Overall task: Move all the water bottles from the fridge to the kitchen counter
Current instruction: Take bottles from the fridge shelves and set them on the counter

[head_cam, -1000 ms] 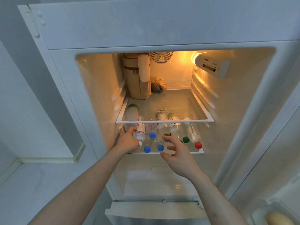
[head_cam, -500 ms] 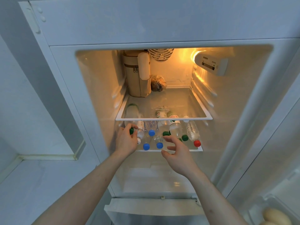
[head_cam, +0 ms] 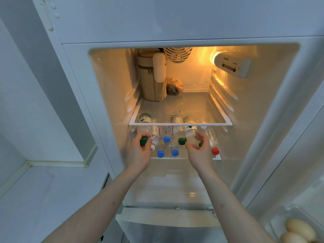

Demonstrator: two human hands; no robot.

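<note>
Bottles of clear plastic water [head_cam: 173, 137] lie side by side on the lower glass fridge shelf [head_cam: 217, 157], long axes front to back, caps toward the person. Left hand [head_cam: 139, 151] grips the green-capped leftmost bottle [head_cam: 144, 140] at its cap end. Right hand [head_cam: 199, 148] curls round another green-capped bottle [head_cam: 191, 135], grip looks partial. Both should pull straight out, I'd say.

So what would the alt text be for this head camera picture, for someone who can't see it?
Two bare hands reach into a lit open white fridge: the left hand grips a green-capped clear plastic bottle, the right hand curls around another clear plastic bottle. More bottles with blue, green and red caps lie on that lower shelf.
</note>
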